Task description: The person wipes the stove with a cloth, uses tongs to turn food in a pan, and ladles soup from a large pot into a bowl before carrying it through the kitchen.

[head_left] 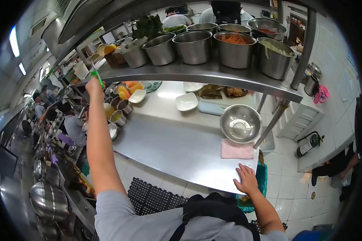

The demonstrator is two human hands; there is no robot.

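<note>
My left hand [94,87] reaches far forward to the left end of the steel shelf, its fingers closed around a green-handled knife [95,76]. A narrow grey blade points up from the handle, small in view. My right hand [246,179] rests on the near right corner of the steel table [177,140], fingers spread and holding nothing. Just beyond it lies a folded pink cloth [236,150]. A steel bowl [241,122] stands behind the cloth, its inside showing no food.
Several steel pots [193,47] line the raised shelf [181,76]; one contains shredded orange food [233,39]. White bowls [186,102] and a cutting board [215,107] sit beneath it. Small steel containers [118,117] stand at left. Other people [73,124] work farther left; a fire extinguisher [308,144] is at right.
</note>
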